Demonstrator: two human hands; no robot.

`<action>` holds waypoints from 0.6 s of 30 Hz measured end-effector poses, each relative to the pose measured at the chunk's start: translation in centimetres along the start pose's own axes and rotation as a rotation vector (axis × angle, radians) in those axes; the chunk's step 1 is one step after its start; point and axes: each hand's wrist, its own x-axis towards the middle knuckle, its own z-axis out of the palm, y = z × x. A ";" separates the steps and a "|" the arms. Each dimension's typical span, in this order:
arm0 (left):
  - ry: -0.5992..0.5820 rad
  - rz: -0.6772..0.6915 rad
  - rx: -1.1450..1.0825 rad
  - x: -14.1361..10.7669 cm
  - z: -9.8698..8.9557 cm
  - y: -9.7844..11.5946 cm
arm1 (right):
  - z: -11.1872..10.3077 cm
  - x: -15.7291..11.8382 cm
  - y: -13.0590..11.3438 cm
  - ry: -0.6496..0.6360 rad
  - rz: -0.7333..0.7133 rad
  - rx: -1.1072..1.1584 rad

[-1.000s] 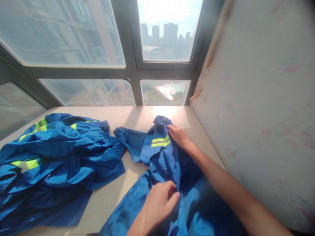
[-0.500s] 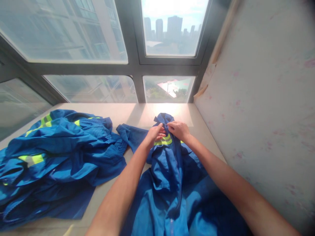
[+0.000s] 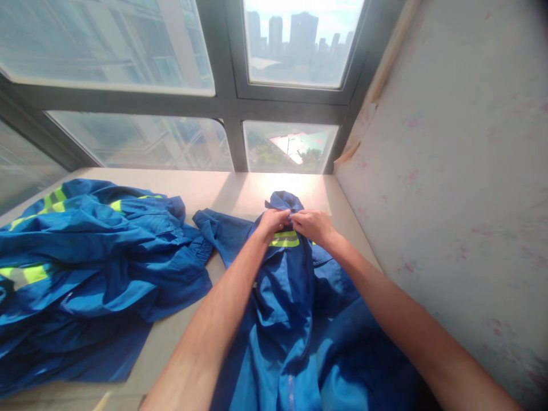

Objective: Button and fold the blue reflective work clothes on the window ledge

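A blue work coverall (image 3: 282,285) with yellow-and-grey reflective bands lies in front of me, its collar toward the window. My left hand (image 3: 274,221) is closed on the front edge of the coverall just below the collar. Right beside it, my right hand (image 3: 314,225) pinches the same front edge, and the fingertips of both hands nearly meet. Whatever small fastener may be between the fingers is hidden. The lower front of the garment shows a zipper (image 3: 291,391). One sleeve (image 3: 220,231) stretches out to the left.
A second crumpled blue garment (image 3: 107,251) with reflective bands lies at the left on the pale sill (image 3: 171,351). Grey window frames (image 3: 231,105) rise at the far edge. A flower-patterned wall (image 3: 449,171) bounds the right side.
My left hand has closed from looser fingers and moved up against my right hand at the collar. The view has shifted slightly, so the surroundings sit a little higher and further left.
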 end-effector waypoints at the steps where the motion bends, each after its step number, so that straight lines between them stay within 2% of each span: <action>1: 0.026 0.008 0.004 0.1 0.0 0.1 | -0.1 -0.1 -0.1 0.000 -0.002 0.000; 5: 0.105 0.019 0.000 0.4 -0.1 0.3 | -0.1 -0.3 -0.1 0.023 0.004 0.071; 8: 0.112 -0.034 -0.036 0.4 -0.8 0.6 | 0.1 -0.1 0.7 0.039 0.051 0.256; 13: 0.256 -0.125 -0.170 0.9 -4.1 1.6 | 1.7 0.8 3.2 0.158 0.382 0.453; 16: 0.325 -0.127 -0.231 1.9 -5.8 1.7 | 3.0 1.8 4.4 0.092 0.568 0.533; 18: 0.324 -0.120 -0.249 2.5 -5.9 1.4 | 3.7 2.8 4.7 0.065 0.677 0.677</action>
